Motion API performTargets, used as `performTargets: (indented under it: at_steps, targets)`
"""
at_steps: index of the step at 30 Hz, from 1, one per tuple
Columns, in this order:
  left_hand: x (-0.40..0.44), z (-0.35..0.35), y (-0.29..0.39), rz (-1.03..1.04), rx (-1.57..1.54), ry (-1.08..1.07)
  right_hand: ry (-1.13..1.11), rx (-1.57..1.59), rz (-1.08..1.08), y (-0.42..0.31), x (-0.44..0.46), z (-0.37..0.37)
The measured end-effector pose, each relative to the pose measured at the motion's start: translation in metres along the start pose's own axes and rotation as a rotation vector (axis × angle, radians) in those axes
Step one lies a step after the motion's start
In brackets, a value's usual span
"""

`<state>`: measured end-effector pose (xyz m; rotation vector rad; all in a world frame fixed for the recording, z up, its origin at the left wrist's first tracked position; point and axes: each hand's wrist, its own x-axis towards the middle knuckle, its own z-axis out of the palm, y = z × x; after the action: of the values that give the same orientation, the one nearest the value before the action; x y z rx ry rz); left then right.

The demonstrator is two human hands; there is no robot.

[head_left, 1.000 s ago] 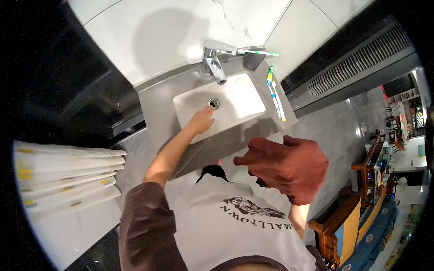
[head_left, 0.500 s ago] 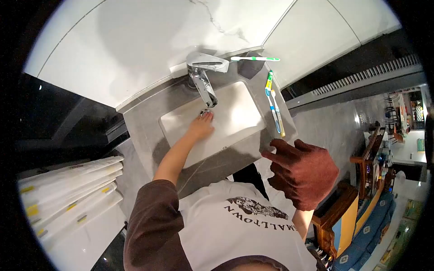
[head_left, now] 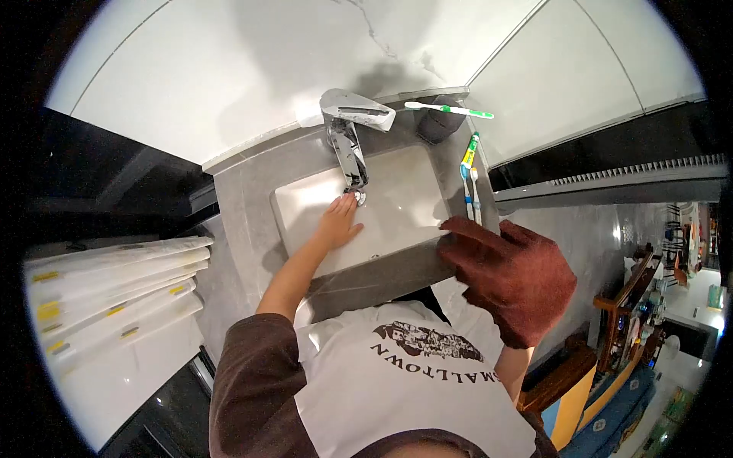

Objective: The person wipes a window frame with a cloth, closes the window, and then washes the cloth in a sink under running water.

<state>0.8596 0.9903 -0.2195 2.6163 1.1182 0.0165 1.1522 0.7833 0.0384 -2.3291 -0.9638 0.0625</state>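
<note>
My left hand (head_left: 338, 223) lies with fingers stretched out on the floor of the white basin (head_left: 408, 179), its fingertips by the round metal drain (head_left: 360, 198). Directly above them is the spout of the chrome faucet (head_left: 351, 156); no running water can be made out. A reddish-brown cloth (head_left: 527, 282) covers my right hand, which is raised over the counter's front right corner. Only the bare wrist (head_left: 515, 365) shows below it; the fingers are hidden inside the folds.
A dark cup (head_left: 439, 126) stands at the back right, a green-and-white toothbrush (head_left: 450, 111) across its top. More toothbrushes (head_left: 469, 179) lie along the grey counter's (head_left: 240, 202) right edge. White folded sheeting (head_left: 122, 290) hangs at left. Wooden furniture (head_left: 561, 378) stands at right.
The view has shifted slightly. My left hand stays flat in the basin, its fingers now nearer the drain. The cloth-covered right hand now hides the lower ends of the toothbrushes.
</note>
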Motion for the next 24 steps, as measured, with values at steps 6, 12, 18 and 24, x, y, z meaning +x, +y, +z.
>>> performTargets:
  at_steps: [6, 12, 18, 24]
  targets:
    - [-0.005, -0.003, 0.005, -0.054, 0.066, 0.004, -0.106, -0.208, 0.017, -0.007, 0.010, 0.006]
    - [-0.001, -0.019, 0.002, -0.018, 0.031, 0.120, -0.130, 0.134, 0.068, -0.009, 0.006, 0.007]
    - [0.010, -0.026, 0.004, -0.020, 0.093, 0.096, -0.029, 0.295, 0.032, 0.001, -0.001, 0.009]
    - [0.014, -0.017, -0.001, -0.082, 0.032, 0.007, -0.006, 0.346, 0.014, -0.001, -0.007, 0.001]
